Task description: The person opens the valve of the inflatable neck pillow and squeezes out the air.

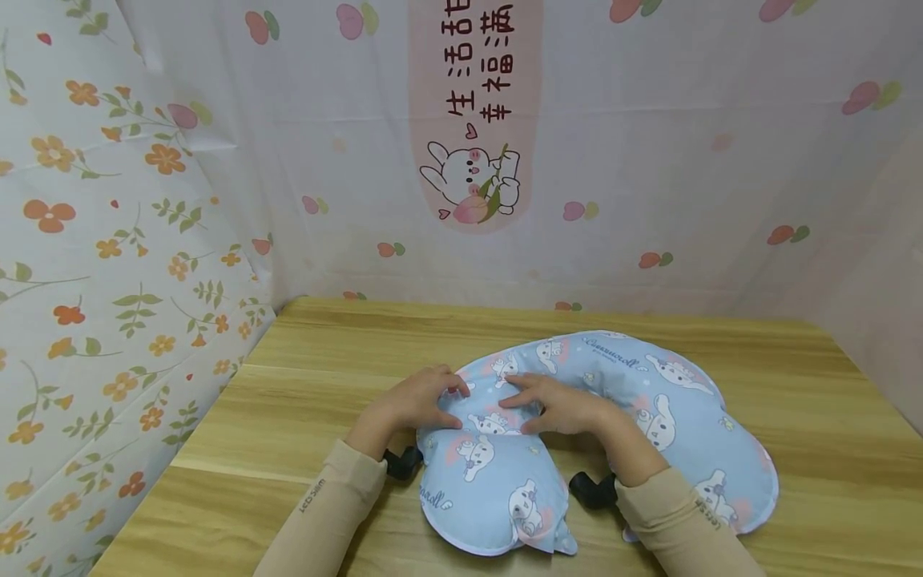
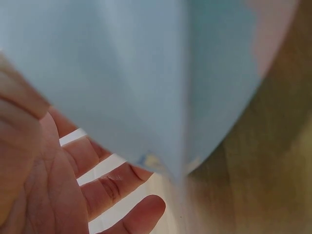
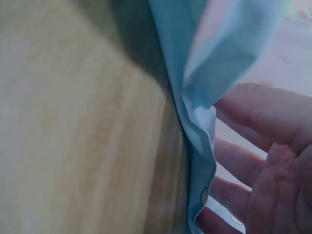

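A light blue U-shaped neck pillow (image 1: 649, 377), printed with white cartoon puppies, lies curved on the wooden table. My left hand (image 1: 418, 398) is at the outer edge of its left arm, fingers spread and slightly bent toward the cloth. From the inner side, my right hand (image 1: 558, 405) reaches over the same arm, with its fingertips on the fabric. A crease runs across the pillow between the two hands. The left wrist view shows the left fingers (image 2: 109, 187) apart beside the blurred pillow. In the right wrist view, the right hand (image 3: 273, 180) touches the pillow's wrinkled seam (image 3: 207, 146).
Black wrist mounts show beside each forearm. The wooden table (image 1: 288, 385) ends at a patterned cloth backdrop (image 1: 649, 160) with a cartoon rabbit behind, and a floral cloth (image 1: 108, 280) hangs on the left.
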A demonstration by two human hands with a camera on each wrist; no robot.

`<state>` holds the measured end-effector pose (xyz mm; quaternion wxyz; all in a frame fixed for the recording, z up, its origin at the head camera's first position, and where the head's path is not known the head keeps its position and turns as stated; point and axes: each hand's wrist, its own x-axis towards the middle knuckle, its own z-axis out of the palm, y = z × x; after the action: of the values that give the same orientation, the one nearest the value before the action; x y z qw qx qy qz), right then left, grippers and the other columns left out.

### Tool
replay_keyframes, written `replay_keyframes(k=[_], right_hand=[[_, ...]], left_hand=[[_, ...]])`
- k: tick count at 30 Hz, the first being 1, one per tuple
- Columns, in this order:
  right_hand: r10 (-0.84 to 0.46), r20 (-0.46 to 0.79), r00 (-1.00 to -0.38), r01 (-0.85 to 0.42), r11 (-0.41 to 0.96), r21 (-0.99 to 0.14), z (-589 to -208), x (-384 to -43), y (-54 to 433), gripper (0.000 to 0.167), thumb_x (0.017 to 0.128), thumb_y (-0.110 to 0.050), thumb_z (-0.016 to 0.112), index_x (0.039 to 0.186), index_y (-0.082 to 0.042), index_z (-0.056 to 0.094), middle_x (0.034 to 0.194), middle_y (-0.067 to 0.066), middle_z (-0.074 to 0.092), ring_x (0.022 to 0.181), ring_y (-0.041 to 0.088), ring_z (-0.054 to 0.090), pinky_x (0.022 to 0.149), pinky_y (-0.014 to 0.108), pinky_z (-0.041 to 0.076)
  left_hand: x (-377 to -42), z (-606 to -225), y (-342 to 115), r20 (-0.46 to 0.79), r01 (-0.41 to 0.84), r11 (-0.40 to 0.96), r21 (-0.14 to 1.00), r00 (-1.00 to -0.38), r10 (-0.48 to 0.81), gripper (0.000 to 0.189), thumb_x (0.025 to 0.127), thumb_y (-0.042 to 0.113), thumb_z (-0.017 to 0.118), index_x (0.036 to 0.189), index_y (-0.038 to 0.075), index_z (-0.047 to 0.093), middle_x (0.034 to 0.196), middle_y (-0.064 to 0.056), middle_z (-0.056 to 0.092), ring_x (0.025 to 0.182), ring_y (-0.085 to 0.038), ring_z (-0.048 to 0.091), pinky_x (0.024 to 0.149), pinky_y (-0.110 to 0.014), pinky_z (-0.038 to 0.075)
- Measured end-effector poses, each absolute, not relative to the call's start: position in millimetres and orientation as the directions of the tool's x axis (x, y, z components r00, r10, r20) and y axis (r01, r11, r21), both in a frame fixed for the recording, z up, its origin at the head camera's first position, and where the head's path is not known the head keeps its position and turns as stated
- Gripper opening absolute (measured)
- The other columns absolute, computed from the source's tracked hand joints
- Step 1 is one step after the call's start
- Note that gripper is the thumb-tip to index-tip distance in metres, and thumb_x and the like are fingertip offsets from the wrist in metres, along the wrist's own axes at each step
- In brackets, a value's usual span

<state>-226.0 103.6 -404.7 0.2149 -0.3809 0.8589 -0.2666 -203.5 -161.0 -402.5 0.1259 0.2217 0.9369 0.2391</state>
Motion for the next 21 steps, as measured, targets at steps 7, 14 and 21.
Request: replay_keyframes(k=[7,14,21], right_hand=[[-0.724,-0.189,-0.663,-0.504,0.619,-0.603,-402.3,-226.4,106.3,0.026,0.091,-0.008,0.069,0.117,-0.005,0.074,0.155,0.021,0.040,0.143,0.045,0.036,0.108,0.051,0.043],[-0.707,-0.195,-0.680,-0.488,0.635,-0.599,-399.0,-227.9,111.7,0.018,0.090,-0.010,0.071,0.107,-0.007,0.078,0.151,0.021,0.045,0.142,0.045,0.038,0.109,0.052,0.042],[-0.738,-0.174,-0.653,-0.523,0.604,-0.601,-397.1,-232.1,118.1,0.024,0.092,-0.017,0.069,0.113,-0.008,0.076,0.150,0.022,0.047,0.140,0.045,0.041,0.107,0.054,0.043]], left_hand=[[-204.7,-404.9,-161.5,-0.126,0.364,0.792,0.491,-0.870,0.478,0.036,0.080,0.020,0.083,0.113,0.013,0.069,0.115,-0.005,0.061,0.103,-0.022,0.056,0.097,-0.043,0.049],[-203.3,-406.6,-162.6,-0.126,0.354,0.795,0.493,-0.875,0.468,0.036,0.080,0.019,0.084,0.113,0.014,0.069,0.115,-0.005,0.061,0.103,-0.022,0.056,0.097,-0.043,0.049],[-204.3,-407.0,-162.0,-0.115,0.364,0.788,0.497,-0.872,0.476,0.037,0.080,0.019,0.084,0.113,0.014,0.069,0.113,-0.004,0.060,0.102,-0.021,0.056,0.096,-0.042,0.049]])
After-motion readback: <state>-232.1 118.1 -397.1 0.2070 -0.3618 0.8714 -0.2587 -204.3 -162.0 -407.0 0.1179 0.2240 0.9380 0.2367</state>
